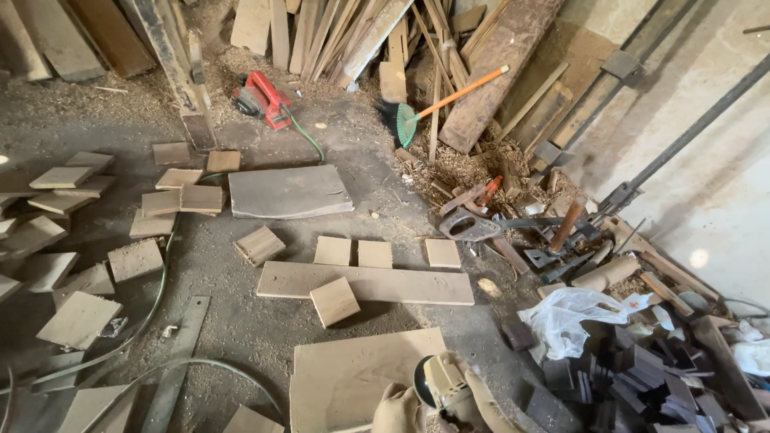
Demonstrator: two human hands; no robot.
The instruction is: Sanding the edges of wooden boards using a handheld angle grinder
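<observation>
A gloved hand [399, 410] at the bottom edge grips a beige power tool [446, 385] over the near board [353, 377]; which hand it is, and where the other is, I cannot tell. Beyond lies one long plank [377, 283] with three small blocks [375, 253] along its far edge and one block [334, 301] on its near edge. Bare floor [233, 321] opens left of the board.

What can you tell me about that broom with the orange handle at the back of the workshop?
The broom with a long orange handle and a fan of green bristles lies tilted, bristles low on the dusty floor, handle tip rising right against a dark leaning wooden plank. Wood shavings and thin sticks surround the head. It looks like plastic. No hand touches it.
</observation>
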